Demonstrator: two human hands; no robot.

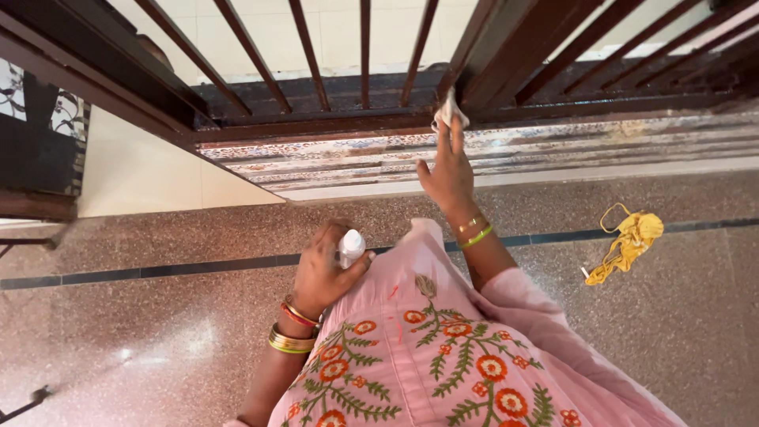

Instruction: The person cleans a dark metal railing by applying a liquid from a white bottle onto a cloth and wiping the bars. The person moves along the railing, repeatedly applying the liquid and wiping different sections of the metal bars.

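Right hand: fingers pinch white cloth against base of dark railing | Left hand: curled around white spray bottle, contents not visible, held near pink garment | Open speckled floor right, yellow rag lying apart.

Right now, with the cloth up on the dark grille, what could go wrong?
1. The small white cloth is only pinched in the right hand fingertips against the dark brown metal grille; it may slip.
2. The crumpled yellow cloth on the speckled stone floor could catch a foot.
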